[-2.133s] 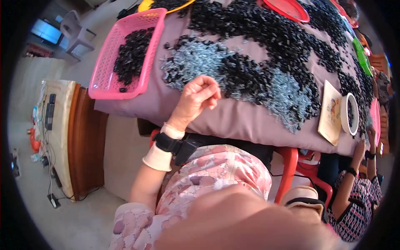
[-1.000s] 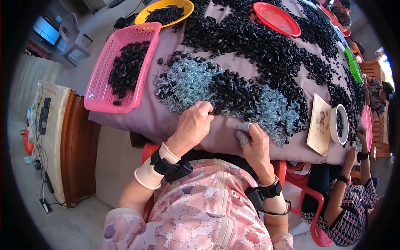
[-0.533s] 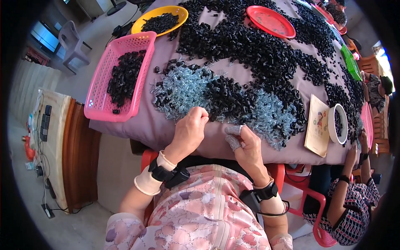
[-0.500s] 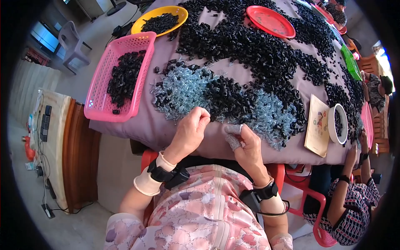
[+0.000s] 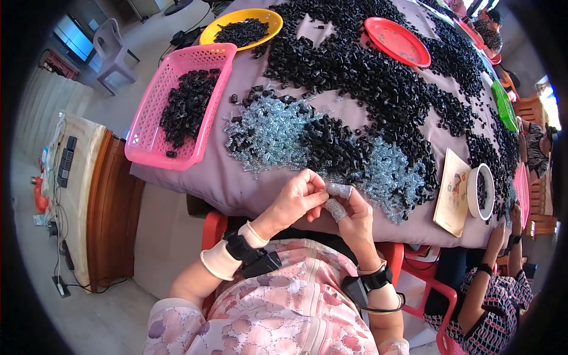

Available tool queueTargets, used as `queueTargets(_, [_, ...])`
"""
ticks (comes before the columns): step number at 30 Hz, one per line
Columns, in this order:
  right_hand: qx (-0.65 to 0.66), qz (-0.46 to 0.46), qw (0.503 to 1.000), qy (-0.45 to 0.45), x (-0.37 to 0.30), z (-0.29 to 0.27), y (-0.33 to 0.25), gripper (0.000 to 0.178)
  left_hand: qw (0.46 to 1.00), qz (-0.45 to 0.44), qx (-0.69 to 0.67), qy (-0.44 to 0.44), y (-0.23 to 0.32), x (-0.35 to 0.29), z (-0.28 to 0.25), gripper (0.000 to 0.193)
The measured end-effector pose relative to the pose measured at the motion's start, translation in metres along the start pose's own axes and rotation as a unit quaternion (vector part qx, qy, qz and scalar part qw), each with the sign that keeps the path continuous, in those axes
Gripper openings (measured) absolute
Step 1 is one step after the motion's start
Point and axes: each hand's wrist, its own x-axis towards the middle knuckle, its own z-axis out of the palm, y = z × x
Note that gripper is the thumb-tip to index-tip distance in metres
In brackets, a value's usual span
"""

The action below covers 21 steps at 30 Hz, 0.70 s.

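My left hand [image 5: 294, 200] and my right hand [image 5: 356, 220] meet at the fingertips above the table's near edge. Both are pinched closed; whatever lies between the fingers is too small or hidden to make out. Grey wrapping covers the thumb and forefinger of the right hand. Just beyond the hands lies a heap of small clear-blue metal springs [image 5: 266, 133], with a second heap of springs [image 5: 391, 177] to the right. Between these heaps sits a mound of small black plastic pieces [image 5: 331, 145].
A pink basket [image 5: 137, 139] holding black pieces stands at left, with a yellow plate [image 5: 273, 26] behind it. Farther off lies a red plate [image 5: 397, 41]. At right are a booklet [image 5: 452, 192] and a white bowl [image 5: 487, 210]. A co-worker's arms [image 5: 494, 251] reach the table there.
My left hand has moved right from the spring heap to meet my right hand, and their fingertips now come together. The view has shifted slightly.
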Motion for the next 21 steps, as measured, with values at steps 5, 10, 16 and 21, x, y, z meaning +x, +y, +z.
queueTargets(5, [-0.012,-0.005,1.0,0.008,-0.003,0.0,0.008,0.027,1.0,-0.007,0.022,-0.012,-0.002,-0.001,0.0,0.007])
queueTargets(10, [-0.048,-0.034,0.998,0.01,0.0,-0.001,0.004,0.023,0.998,-0.01,0.056,-0.012,0.003,-0.003,0.003,0.005])
queueTargets(16, [-0.01,-0.056,0.997,0.044,0.005,-0.008,0.001,0.023,0.943,0.147,0.272,0.125,0.011,0.001,-0.025,0.005])
queueTargets(21, [-0.044,-0.072,0.995,0.047,0.007,-0.007,0.003,0.022,0.93,0.138,0.302,0.157,0.021,0.004,-0.027,0.01])
